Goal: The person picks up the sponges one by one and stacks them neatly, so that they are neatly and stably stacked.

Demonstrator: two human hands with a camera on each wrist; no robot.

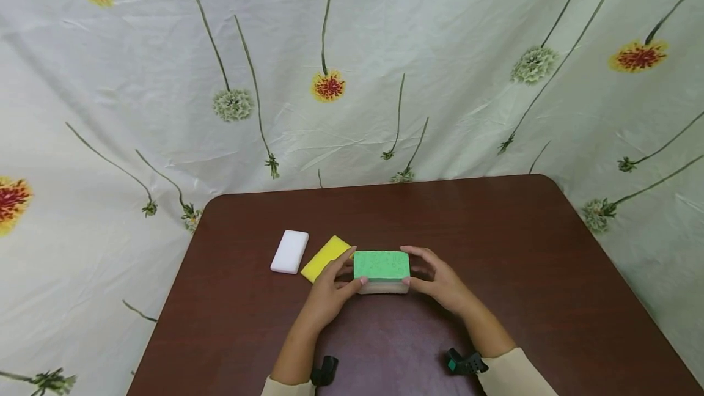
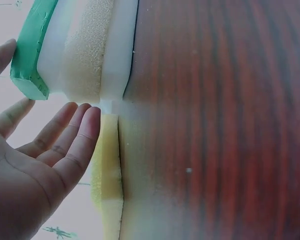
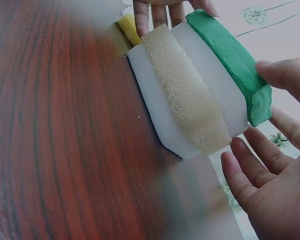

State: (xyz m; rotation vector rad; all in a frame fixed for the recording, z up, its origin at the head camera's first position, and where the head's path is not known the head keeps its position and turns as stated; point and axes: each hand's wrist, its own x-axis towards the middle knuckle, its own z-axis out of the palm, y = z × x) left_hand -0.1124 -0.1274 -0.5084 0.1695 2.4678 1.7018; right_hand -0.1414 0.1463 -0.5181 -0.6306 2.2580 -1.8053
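A green sponge (image 1: 382,264) lies on top of a stack in front of me. Under it, the right wrist view shows an upper white block (image 3: 210,70), a beige rough-textured sponge (image 3: 187,95) and a lower white block (image 3: 152,100) on the table. My left hand (image 1: 327,292) holds the left end of the green sponge, thumb at the near corner and forefinger at the far one. At the right end my right hand (image 1: 447,286) grips it likewise with thumb and forefinger. The other fingers of both hands extend beside the lower layers.
Left of the stack, a yellow sponge (image 1: 323,258) lies flat, close to my left hand. Farther left is a loose white block (image 1: 289,252). The brown table (image 1: 467,219) has rounded far corners and meets a flowered cloth (image 1: 440,47) behind.
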